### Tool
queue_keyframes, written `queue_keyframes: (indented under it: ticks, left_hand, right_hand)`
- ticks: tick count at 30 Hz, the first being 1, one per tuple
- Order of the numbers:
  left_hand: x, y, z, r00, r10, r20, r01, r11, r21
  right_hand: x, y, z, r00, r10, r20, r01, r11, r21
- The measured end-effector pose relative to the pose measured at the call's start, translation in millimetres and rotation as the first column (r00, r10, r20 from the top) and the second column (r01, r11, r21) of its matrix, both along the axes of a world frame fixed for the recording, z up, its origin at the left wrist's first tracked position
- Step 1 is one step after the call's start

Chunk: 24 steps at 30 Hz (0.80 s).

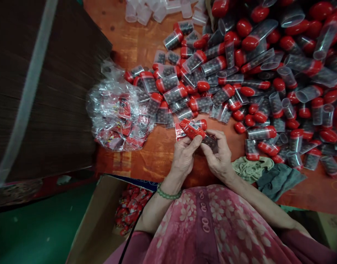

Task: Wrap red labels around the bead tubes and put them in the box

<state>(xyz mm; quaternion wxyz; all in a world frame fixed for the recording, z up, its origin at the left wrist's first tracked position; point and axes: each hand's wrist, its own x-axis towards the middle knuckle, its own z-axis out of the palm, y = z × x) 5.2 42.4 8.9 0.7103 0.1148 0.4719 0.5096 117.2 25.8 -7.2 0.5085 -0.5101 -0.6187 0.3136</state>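
Note:
Between my two hands, near the front of the orange table, is a clear tube of dark balls (210,143) with a red printed wrapper (192,128) at its left end. My left hand (185,154), with a green bead bracelet above the wrist, pinches the wrapper between thumb and fingers. My right hand (219,154) is closed round the tube from the right. Just beyond my hands lies a heap of similar clear tubes with red caps (175,93). To the left sits a clear plastic bag (117,113) with red printed pieces inside.
More capped tubes (296,99) cover the right side. Frosted empty cups (160,10) stand at the back. Crumpled cloths (278,179) lie at the right front edge. A cardboard box (94,216) holding red wrapped items is below left; a dark box (47,84) rises at the left.

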Motion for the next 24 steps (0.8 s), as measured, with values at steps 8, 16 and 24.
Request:
queue_keyframes:
  ticks: [8, 16, 24]
  left_hand:
    - [-2, -1, -4.5, 0.999, 0.019, -0.048, -0.013, 0.994, 0.111]
    - [3, 0, -5.0, 0.984, 0.028, -0.178, -0.015, 0.997, 0.074]
    - [3, 5, -1.4, 0.995, 0.079, -0.055, -0.074, 0.994, 0.077]
  right_hand:
    - [-5, 3, -6.4, 0.957, -0.001, -0.291, -0.083, 0.957, -0.277]
    - [0, 11, -5.7, 0.974, -0.079, 0.212, 0.039, 0.982, 0.187]
    - [-1, 9, -4.4, 0.997, 0.016, 0.079, -0.018, 1.0, 0.021]
